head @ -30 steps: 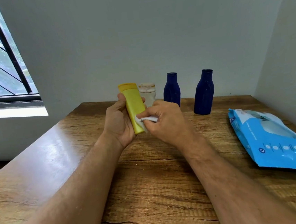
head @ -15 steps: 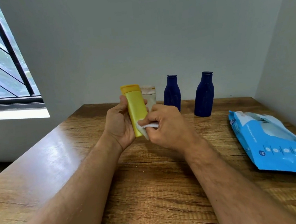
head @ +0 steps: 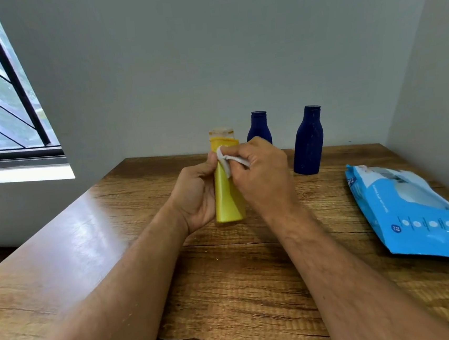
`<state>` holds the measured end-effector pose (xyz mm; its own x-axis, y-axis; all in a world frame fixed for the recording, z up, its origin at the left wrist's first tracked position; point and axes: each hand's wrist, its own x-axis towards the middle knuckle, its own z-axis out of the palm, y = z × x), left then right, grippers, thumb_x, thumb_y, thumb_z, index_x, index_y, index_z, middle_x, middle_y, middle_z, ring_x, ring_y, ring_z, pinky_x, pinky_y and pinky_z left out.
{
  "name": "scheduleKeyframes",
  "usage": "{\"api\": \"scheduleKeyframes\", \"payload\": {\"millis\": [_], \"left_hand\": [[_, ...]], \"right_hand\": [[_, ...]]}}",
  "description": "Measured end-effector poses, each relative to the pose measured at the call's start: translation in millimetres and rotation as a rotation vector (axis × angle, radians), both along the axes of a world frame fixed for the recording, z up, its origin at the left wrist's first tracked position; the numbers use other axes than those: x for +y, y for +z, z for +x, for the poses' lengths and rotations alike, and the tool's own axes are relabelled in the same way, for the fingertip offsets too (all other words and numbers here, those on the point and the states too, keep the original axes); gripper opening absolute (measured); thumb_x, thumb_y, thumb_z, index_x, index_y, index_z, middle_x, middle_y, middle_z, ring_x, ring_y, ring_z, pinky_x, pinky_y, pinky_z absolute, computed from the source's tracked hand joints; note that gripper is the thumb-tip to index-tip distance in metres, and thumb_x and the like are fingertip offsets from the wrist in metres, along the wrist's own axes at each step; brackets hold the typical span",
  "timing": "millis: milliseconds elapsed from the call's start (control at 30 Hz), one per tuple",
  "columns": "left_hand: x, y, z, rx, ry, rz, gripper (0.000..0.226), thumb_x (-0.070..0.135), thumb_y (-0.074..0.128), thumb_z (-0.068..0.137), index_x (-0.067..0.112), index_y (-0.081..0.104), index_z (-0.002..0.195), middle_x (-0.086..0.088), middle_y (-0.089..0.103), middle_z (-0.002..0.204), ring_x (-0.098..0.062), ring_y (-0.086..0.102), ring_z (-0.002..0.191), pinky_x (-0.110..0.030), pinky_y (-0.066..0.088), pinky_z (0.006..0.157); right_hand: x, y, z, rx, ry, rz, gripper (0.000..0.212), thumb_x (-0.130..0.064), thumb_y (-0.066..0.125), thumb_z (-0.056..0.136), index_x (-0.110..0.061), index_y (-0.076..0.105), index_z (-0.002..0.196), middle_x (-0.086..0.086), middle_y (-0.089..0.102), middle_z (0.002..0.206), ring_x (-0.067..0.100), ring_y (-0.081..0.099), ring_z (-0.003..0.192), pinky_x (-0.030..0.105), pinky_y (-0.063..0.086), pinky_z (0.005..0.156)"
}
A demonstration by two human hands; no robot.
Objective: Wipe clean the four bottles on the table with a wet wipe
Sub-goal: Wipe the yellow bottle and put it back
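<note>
The yellow bottle [head: 227, 194] is held upright above the table [head: 92, 237], gripped at its left side by the left hand [head: 197, 197], whose fingers curl round it and whose thumb presses near the cap. The right hand [head: 263, 182] pinches a folded white wipe [head: 226, 161] between curled fingers and presses it on the bottle's upper front, just below the cap. Directly behind the grip a pale bottle [head: 221, 132] shows only its top, the rest hidden by the yellow one. Behind the right hand stands a blue bottle [head: 259, 128], its lower half covered by the knuckles. A second blue bottle [head: 308, 142] stands clear to the right of the grip. Further right, nearer the person, lies the wipes pack [head: 414, 214].
</note>
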<state>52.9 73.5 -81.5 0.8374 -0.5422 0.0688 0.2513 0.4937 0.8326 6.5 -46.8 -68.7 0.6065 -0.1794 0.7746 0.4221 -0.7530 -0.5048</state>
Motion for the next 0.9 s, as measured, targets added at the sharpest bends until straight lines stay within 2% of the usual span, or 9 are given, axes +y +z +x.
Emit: {"api": "scheduleKeyframes", "payload": {"millis": [133, 233, 300, 467, 600, 667, 767, 833, 900], "left_hand": [[12, 4, 8, 0.007, 0.050, -0.050, 0.056, 0.042, 0.034, 0.104, 0.000, 0.057, 0.133, -0.019, 0.066, 0.116, -0.030, 0.065, 0.105, -0.046, 0.050, 0.099], [20, 5, 13, -0.001, 0.103, -0.097, 0.060, 0.046, 0.034, 0.103, 0.000, 0.056, 0.134, -0.016, 0.064, 0.109, -0.027, 0.063, 0.094, -0.042, 0.049, 0.095], [21, 2, 15, 0.007, 0.094, -0.085, 0.062, 0.048, 0.032, 0.103, 0.000, 0.056, 0.134, -0.016, 0.064, 0.111, -0.027, 0.062, 0.096, -0.043, 0.047, 0.097], [13, 1, 6, -0.004, 0.046, 0.026, 0.058, 0.044, 0.030, 0.106, 0.001, 0.061, 0.130, -0.021, 0.068, 0.121, -0.033, 0.067, 0.108, -0.050, 0.052, 0.098], [6, 1, 1, 0.020, 0.027, 0.034, 0.054, 0.040, 0.038, 0.104, 0.002, 0.055, 0.138, -0.024, 0.058, 0.138, -0.039, 0.053, 0.132, -0.057, 0.037, 0.113], [5, 2, 0, 0.027, 0.017, 0.022, 0.054, 0.040, 0.038, 0.103, 0.002, 0.057, 0.136, -0.023, 0.062, 0.134, -0.038, 0.057, 0.127, -0.055, 0.042, 0.110], [10, 4, -1, 0.037, 0.001, -0.005, 0.058, 0.044, 0.035, 0.103, 0.001, 0.058, 0.134, -0.021, 0.066, 0.123, -0.033, 0.066, 0.110, -0.050, 0.051, 0.099], [14, 5, 2, 0.042, -0.002, -0.028, 0.060, 0.045, 0.037, 0.101, 0.000, 0.057, 0.135, -0.022, 0.061, 0.126, -0.034, 0.062, 0.112, -0.050, 0.049, 0.101], [15, 5, 4, 0.033, -0.004, -0.026, 0.059, 0.044, 0.040, 0.098, 0.000, 0.059, 0.133, -0.022, 0.061, 0.125, -0.034, 0.062, 0.111, -0.049, 0.048, 0.101]], "right_hand": [[0, -4, -4, 0.119, 0.144, -0.166, 0.021, -0.015, 0.067, 0.088, -0.019, 0.078, 0.106, -0.012, 0.053, 0.084, -0.004, 0.047, 0.068, 0.006, 0.039, 0.058], [-1, -6, -10, 0.213, 0.164, -0.278, 0.023, -0.016, 0.066, 0.087, -0.022, 0.078, 0.105, -0.011, 0.059, 0.086, 0.000, 0.050, 0.069, 0.006, 0.035, 0.056], [-2, -6, -12, 0.217, 0.169, -0.302, 0.023, -0.015, 0.065, 0.086, -0.021, 0.078, 0.104, -0.014, 0.057, 0.086, -0.001, 0.049, 0.070, 0.005, 0.034, 0.058], [2, -1, -9, 0.067, 0.037, -0.197, 0.021, -0.016, 0.064, 0.091, -0.019, 0.076, 0.109, -0.015, 0.047, 0.087, -0.004, 0.044, 0.076, 0.002, 0.033, 0.060], [0, 2, -6, 0.007, -0.073, -0.069, 0.024, -0.017, 0.061, 0.095, -0.018, 0.073, 0.115, -0.012, 0.047, 0.087, 0.000, 0.043, 0.073, 0.002, 0.037, 0.064], [-3, 1, -7, 0.020, -0.038, -0.066, 0.024, -0.016, 0.062, 0.094, -0.018, 0.074, 0.114, -0.012, 0.049, 0.086, -0.001, 0.044, 0.067, 0.002, 0.039, 0.065], [-8, -4, -10, 0.118, 0.135, -0.180, 0.023, -0.014, 0.067, 0.089, -0.020, 0.076, 0.109, -0.014, 0.053, 0.088, -0.008, 0.047, 0.073, 0.005, 0.042, 0.061], [-9, -9, -9, 0.161, 0.216, -0.256, 0.020, -0.015, 0.068, 0.087, -0.019, 0.078, 0.104, -0.010, 0.061, 0.091, 0.000, 0.055, 0.076, 0.011, 0.046, 0.061], [-7, -11, -6, 0.127, 0.210, -0.239, 0.019, -0.016, 0.068, 0.086, -0.019, 0.079, 0.102, -0.006, 0.065, 0.091, 0.005, 0.059, 0.076, 0.014, 0.048, 0.062]]}}
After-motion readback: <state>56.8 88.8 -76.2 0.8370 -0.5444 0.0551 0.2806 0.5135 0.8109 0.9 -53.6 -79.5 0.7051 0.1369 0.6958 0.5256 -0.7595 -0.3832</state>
